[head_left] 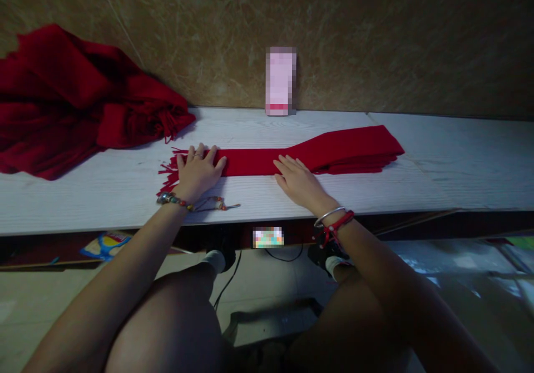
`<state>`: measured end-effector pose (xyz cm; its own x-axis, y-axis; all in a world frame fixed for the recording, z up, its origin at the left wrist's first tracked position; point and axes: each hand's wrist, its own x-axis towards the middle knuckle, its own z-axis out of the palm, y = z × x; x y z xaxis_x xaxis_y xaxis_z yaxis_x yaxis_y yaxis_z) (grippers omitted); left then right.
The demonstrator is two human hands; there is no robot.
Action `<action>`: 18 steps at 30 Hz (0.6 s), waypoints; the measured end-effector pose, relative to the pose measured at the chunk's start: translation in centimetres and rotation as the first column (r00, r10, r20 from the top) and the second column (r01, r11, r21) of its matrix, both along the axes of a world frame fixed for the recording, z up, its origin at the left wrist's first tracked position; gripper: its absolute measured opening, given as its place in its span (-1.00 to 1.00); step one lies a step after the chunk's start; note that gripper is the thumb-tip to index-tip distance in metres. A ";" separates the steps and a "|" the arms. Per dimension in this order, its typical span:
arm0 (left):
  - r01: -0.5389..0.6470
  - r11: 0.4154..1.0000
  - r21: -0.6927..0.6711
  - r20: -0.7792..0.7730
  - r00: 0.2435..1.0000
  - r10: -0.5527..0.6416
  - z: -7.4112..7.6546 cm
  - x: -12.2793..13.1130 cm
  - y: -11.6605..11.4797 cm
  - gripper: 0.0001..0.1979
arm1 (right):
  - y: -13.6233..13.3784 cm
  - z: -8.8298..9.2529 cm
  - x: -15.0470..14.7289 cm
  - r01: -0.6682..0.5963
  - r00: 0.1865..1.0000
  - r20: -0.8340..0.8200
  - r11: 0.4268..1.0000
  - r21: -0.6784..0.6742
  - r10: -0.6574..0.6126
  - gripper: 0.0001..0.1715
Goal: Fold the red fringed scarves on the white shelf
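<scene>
Both hands lie palm-down, flat and apart.

One bare left hand and one bare right hand make two. One long, flat, fringed red cloth strip, its layers too tight to count, and one crumpled red cloth heap, its pieces uncountable, make two lots. One multicoloured beaded bracelet, one slim silver bangle and one red cord bracelet bring the wrist pieces to three. One thin finger ring shows. One pink blurred-out rectangle and one smaller multicoloured blurred-out rectangle make two. There is one blue-and-yellow packet and one white wood-grain tabletop.
</scene>
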<state>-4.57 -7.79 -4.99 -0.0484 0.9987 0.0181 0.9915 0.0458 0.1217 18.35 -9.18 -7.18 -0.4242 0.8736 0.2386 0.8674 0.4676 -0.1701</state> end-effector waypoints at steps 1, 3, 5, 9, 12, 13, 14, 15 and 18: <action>-0.043 0.999 -0.004 0.015 0.999 0.043 0.2 0.0 -0.2 -0.39 | 0.0 0.0 0.0 0.000 1.000 -0.004 1.000 0.003 0.000 -0.46; -0.086 0.996 0.018 0.031 0.996 0.086 0.5 0.3 -0.6 -0.35 | 0.1 -0.2 0.1 0.000 1.000 -0.006 1.000 0.009 0.000 -0.46; -0.079 0.994 0.070 0.032 0.996 0.077 0.6 0.9 -0.8 -0.33 | 0.2 -0.3 0.1 0.000 1.000 -0.005 1.000 0.014 0.000 -0.46; 0.082 0.990 0.116 0.011 0.996 -0.084 0.1 2.9 -0.9 -0.36 | 0.3 -0.5 0.2 -0.004 1.000 -0.019 1.000 0.023 0.004 -0.46; 0.295 0.956 0.002 -0.020 0.955 -0.295 -0.6 4.0 -0.7 -0.40 | 0.3 -0.5 0.2 -0.003 1.000 -0.023 1.000 0.024 0.004 -0.46; 0.334 0.942 -0.035 -0.027 0.942 -0.335 -0.7 4.1 -0.6 -0.41 | 0.3 -0.4 0.2 -0.001 1.000 -0.018 1.000 0.024 0.001 -0.46; 0.350 0.935 -0.055 -0.036 0.935 -0.352 -0.7 4.1 -0.4 -0.42 | 0.2 -0.4 0.1 0.003 1.000 -0.014 1.000 0.024 -0.002 -0.46; 0.349 0.935 -0.062 -0.047 0.935 -0.352 -0.7 3.9 -0.3 -0.43 | 0.2 -0.3 0.1 0.006 1.000 -0.011 1.000 0.024 -0.006 -0.46; 0.299 0.953 -0.049 -0.076 0.950 -0.302 -0.6 2.5 0.0 -0.44 | 0.1 -0.3 0.1 0.004 1.000 -0.018 1.000 0.015 -0.004 -0.46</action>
<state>-2.09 -7.75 -5.58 0.2542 0.9668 -0.0270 0.9665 -0.2529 0.0434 18.47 -9.03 -7.45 -0.4162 0.8715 0.2595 0.8662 0.4668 -0.1784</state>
